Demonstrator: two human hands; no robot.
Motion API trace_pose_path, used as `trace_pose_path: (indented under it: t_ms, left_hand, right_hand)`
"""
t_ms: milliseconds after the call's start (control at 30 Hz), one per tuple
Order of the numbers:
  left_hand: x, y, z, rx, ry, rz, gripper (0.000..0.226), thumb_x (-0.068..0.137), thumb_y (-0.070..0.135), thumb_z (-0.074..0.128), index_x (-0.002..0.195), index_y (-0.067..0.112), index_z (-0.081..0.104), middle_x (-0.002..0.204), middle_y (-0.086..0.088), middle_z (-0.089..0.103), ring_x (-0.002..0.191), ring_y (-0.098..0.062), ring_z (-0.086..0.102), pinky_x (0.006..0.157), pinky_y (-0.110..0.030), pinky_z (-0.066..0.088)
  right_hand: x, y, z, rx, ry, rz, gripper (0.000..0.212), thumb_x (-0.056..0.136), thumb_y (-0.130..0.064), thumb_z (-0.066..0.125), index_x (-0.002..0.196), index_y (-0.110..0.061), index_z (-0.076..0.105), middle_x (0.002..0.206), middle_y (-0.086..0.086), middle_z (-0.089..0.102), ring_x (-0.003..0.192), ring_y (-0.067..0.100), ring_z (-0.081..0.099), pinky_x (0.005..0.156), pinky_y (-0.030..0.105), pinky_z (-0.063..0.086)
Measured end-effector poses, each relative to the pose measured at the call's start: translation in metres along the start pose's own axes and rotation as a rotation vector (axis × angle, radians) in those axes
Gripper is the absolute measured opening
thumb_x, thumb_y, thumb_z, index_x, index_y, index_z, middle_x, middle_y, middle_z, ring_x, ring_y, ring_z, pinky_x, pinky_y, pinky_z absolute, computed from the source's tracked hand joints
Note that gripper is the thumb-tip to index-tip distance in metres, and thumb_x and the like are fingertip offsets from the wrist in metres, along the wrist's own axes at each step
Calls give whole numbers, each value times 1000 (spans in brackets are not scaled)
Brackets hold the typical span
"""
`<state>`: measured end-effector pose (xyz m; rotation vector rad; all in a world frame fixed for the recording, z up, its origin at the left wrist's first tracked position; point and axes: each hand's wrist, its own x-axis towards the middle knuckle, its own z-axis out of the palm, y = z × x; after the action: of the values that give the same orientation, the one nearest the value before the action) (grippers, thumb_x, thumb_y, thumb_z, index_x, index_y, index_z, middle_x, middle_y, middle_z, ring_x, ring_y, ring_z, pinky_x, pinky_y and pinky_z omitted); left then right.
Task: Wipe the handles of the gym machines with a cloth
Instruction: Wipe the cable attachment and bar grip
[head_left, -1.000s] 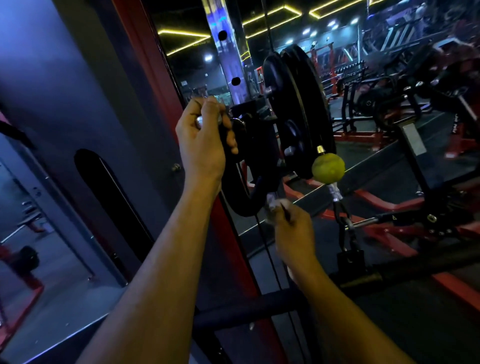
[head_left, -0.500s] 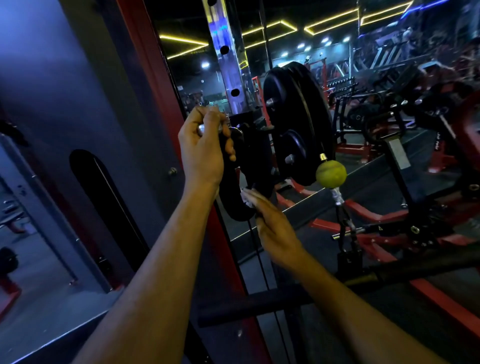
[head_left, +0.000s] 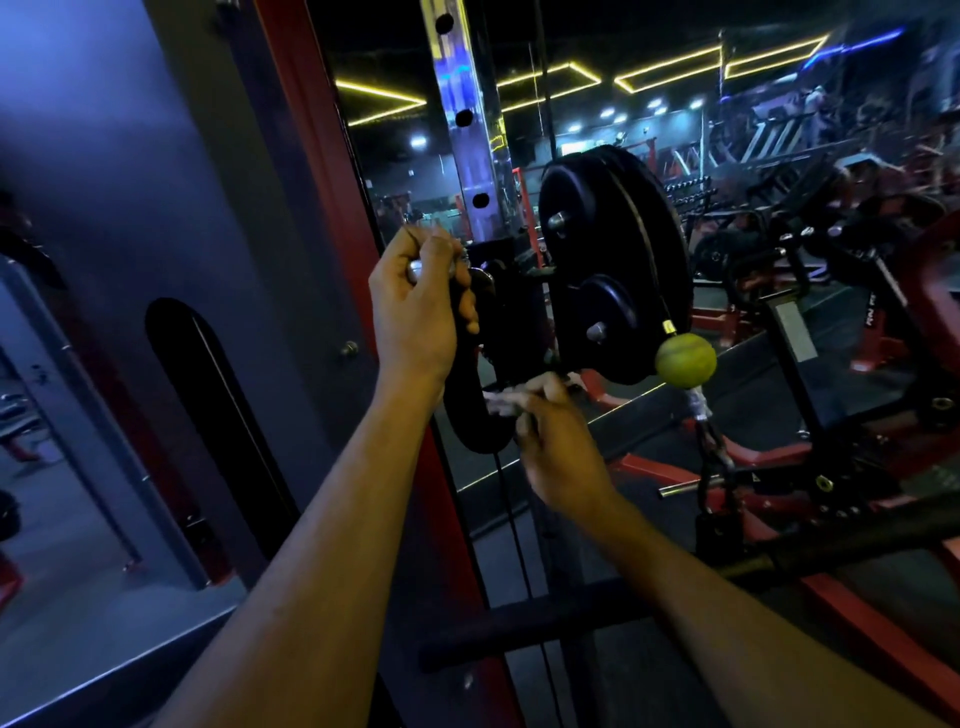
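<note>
- At the cable machine, I am partway through wiping the curved black handle; its lower bend is under the cloth now.
- Next, I judge, the cloth should slide up the grip toward my upper hand.
- My right hand pinches the pale cloth against the handle's lower curve.
- My left hand is curled round the handle's top by its metal end, steadying it.
- Just right hang black weight plates and a yellow-green ball.

Two bare forearms, no sleeves in view

The left hand and right hand wear no gloves, rings, watch or wristband; both arms are uncovered from wrist to the frame's near edge, lean, with faint tendon lines along the forearms.
</note>
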<state>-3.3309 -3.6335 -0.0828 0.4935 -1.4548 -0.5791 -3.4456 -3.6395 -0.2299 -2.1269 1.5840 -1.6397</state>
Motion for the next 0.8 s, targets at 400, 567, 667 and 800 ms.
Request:
trace_pose_path:
  t_ms: [400,567,667,800]
  left_hand:
    - [-1,2,0,2,4,-7,19,107,15,48,91,8,54,69,-2,55,48,-17,47,43,-31,42]
    - [-1,0,0,-6,11,-2,20,107,17,49,91,7,55,68,-3,55,49,-19,47,44,-30,41]
    - [0,-3,-2,-22,-3,4,21,108,18,49,90,8,54,71,-5,56,50,-20,47,44,-30,41]
    - [1,-4,-2,-24,-22,20,21,109,18,48,92,7,54,71,-4,56,50,-17,49,44,-30,42]
  right_hand:
    - [49,5,-26,-600,-289,-162,51,100,-10,47,143,-38,45,127,1,45,99,29,65,69,34,44]
    - [40,21,-16,-204,-297,-133,49,95,-4,49,130,-36,62,106,0,61,91,16,62,81,31,55]
    - [20,13,-23,6,-260,-152,43,100,-3,44,132,-22,64,107,-13,64,99,-14,54,83,-1,38]
    - [11,11,-23,-22,-165,-275,39,99,-5,49,132,-17,65,104,-12,63,94,-9,54,85,-1,36]
